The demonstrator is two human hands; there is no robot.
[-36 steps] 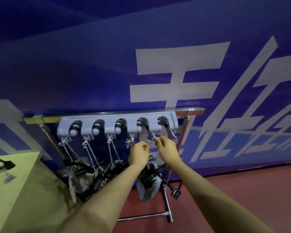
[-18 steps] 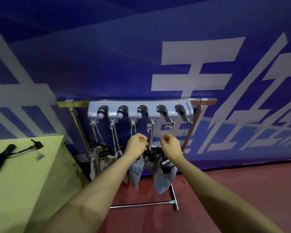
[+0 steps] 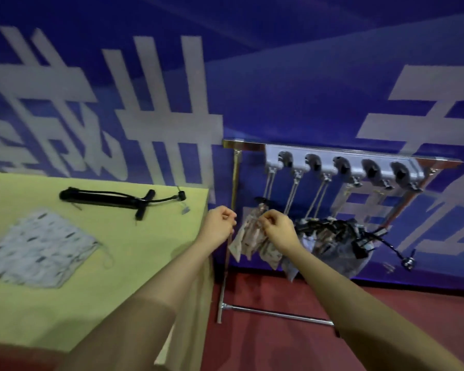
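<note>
Item: one patterned pouch (image 3: 248, 239), the leftmost on the rack. It hangs by a pale cord (image 3: 268, 184) from the first hook of the grey hook rail (image 3: 327, 152). Its long axis runs near upright, leaning a little to the left as it drops. Position against the hands: the right hand (image 3: 277, 232) stands directly in front of the pouch's upper part, seemingly touching it or just short of it. The left hand (image 3: 220, 226) is beside it, further left, level with the rack's post (image 3: 235, 178) and the table's corner. The right is plainly the nearer, and the hook lies up and to the right of both. Grip: both hands have their fingers curled in, thumb tip to forefinger as in a pinch, and the knuckles of the two face each other with a gap between. Whether anything thin sits in either pinch is too small to tell. Also present: a bundle of further pouches and black straps (image 3: 332, 236) on the next hooks; a yellow-green table (image 3: 145, 250) at left bearing a black hand pump (image 3: 110, 199) and a folded patterned cloth (image 3: 38, 250); and a blue banner wall (image 3: 279, 76) behind.
</note>
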